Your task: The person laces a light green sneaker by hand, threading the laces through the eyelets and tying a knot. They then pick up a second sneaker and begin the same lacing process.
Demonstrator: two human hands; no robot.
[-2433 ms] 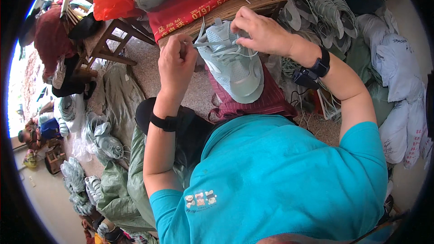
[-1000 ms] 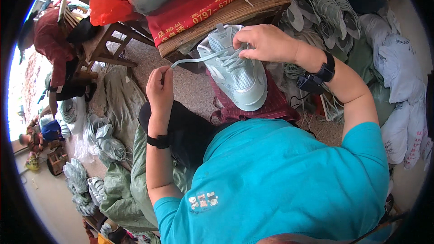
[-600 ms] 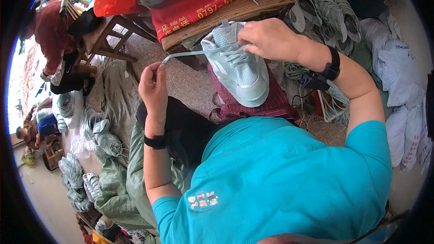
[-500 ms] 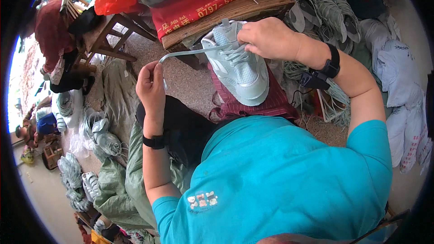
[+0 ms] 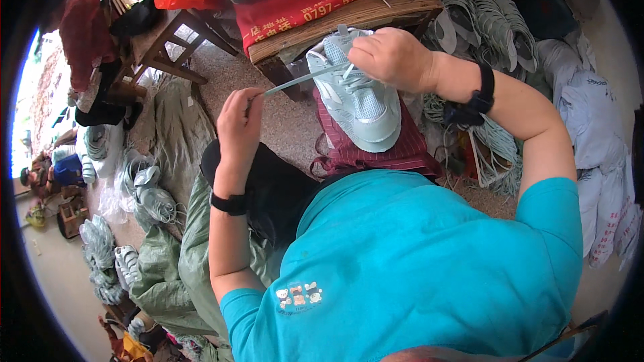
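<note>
A pale mint sneaker upper (image 5: 367, 110) lies across my lap on a maroon striped cloth (image 5: 335, 127), its toe toward me. Pinched in my left hand (image 5: 240, 121), left of the shoe, is a light green shoelace (image 5: 302, 82), drawn taut toward the shoe's eyelets. My right hand (image 5: 392, 59) is closed over the upper part of the lacing, with a short bit of lace showing under its fingers. The fingertips are partly hidden, but they seem to grip the lace. Crossed laces show below the right hand.
Ahead stands a wooden bench (image 5: 349, 20) with a red cloth and stacked shoe uppers. Bundled uppers (image 5: 500, 23) and hanging laces (image 5: 493, 151) are at the right, beside white sacks (image 5: 583, 107). At the left are a wooden stool (image 5: 164, 43), green sacking (image 5: 171, 275) and a person in dark red (image 5: 87, 33).
My left hand has moved up and right, closer to the shoe, still pinching the lace. The right hand has turned into a tighter closed shape over the lacing.
</note>
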